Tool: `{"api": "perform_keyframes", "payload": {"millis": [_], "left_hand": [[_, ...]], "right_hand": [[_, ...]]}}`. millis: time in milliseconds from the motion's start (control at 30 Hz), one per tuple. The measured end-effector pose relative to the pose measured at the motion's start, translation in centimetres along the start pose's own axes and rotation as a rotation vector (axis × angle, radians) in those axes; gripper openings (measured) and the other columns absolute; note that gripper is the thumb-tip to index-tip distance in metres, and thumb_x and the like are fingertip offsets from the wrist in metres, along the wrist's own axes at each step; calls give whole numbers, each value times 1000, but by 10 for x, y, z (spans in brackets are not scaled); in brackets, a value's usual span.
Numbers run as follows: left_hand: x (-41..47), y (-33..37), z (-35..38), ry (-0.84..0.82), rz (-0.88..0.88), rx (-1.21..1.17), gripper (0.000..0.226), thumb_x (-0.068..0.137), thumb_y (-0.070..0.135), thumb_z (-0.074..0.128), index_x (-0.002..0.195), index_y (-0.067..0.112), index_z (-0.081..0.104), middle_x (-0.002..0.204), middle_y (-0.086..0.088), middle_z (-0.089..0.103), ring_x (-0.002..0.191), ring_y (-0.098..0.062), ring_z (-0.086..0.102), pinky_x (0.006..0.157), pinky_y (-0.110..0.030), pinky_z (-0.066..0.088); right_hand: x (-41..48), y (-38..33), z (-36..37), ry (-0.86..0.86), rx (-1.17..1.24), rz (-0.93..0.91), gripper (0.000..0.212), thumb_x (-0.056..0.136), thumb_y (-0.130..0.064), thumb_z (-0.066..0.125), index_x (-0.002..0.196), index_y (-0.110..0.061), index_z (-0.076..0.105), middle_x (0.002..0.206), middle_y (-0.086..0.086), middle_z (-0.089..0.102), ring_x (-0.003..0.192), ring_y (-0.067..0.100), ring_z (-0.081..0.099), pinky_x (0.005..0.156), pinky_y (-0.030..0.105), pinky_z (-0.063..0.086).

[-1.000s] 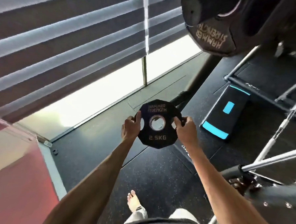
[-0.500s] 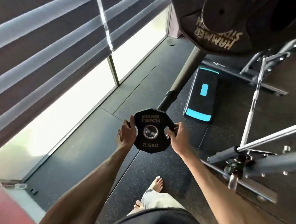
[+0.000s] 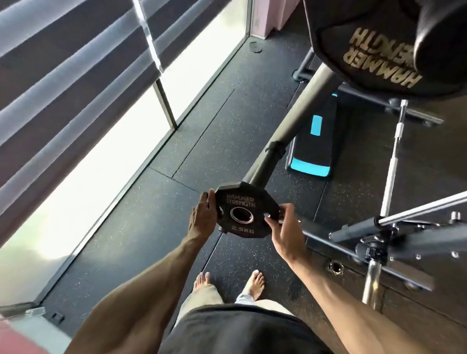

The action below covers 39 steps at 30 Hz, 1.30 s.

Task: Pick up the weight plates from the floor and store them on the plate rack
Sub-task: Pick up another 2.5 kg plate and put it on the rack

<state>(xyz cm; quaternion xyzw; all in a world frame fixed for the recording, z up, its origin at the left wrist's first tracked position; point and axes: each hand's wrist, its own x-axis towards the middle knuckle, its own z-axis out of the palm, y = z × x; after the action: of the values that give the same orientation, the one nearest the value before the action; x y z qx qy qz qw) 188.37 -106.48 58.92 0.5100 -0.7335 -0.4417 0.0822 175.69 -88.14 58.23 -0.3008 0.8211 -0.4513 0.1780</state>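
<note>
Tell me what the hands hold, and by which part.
The 2.5 kg weight plate, by its rim: left hand on the left edge, right hand on the right edge.

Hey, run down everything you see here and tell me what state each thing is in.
2.5 kg plate: off the floor, held in both hands, its printed face toward the camera.
left hand: grips the plate's left edge.
right hand: pinches the plate's right edge.
large plate: up off the floor; its mount is hidden.
step platform: lying flat on the floor.
blind: lowered partway, bright glass below it.
</note>
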Motion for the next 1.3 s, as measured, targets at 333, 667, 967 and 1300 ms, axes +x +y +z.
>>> {"api": "perform_keyframes", "payload": {"millis": [333, 667, 967, 1300], "left_hand": [[52, -16, 10, -237, 223, -94, 59, 97, 68, 13, 136, 39, 45, 123, -9, 63, 108, -31, 64, 93, -52, 53], [96, 48, 27, -348, -44, -181, 57, 104, 50, 21, 127, 2, 41, 116, -32, 61, 101, -41, 63, 91, -48, 51], [160, 83, 54, -481, -75, -102, 79, 97, 64, 17, 135, 3, 49, 139, -32, 48, 130, -47, 46, 109, -59, 36], [182, 129, 52, -499, 13, -62, 65, 102, 56, 20, 134, 4, 43, 134, -22, 54, 122, -37, 54, 105, -49, 43]], "right_hand": [[-16, 0, 17, 170, -285, -2, 32, 96, -29, 62, 114, -11, 43, 100, 11, 73, 79, 24, 72, 63, 37, 60], [48, -12, 9, 263, 180, 508, 29, 86, -27, 75, 85, 0, 65, 67, 10, 72, 57, 24, 71, 56, 44, 59], [99, -42, 4, 133, 565, 725, 69, 97, -58, 43, 148, -12, 35, 155, 17, 34, 139, 33, 40, 108, 54, 40], [145, -40, 5, 126, 499, 854, 87, 92, -71, 35, 148, -5, 34, 155, 17, 36, 138, 33, 42, 108, 52, 41]]}}
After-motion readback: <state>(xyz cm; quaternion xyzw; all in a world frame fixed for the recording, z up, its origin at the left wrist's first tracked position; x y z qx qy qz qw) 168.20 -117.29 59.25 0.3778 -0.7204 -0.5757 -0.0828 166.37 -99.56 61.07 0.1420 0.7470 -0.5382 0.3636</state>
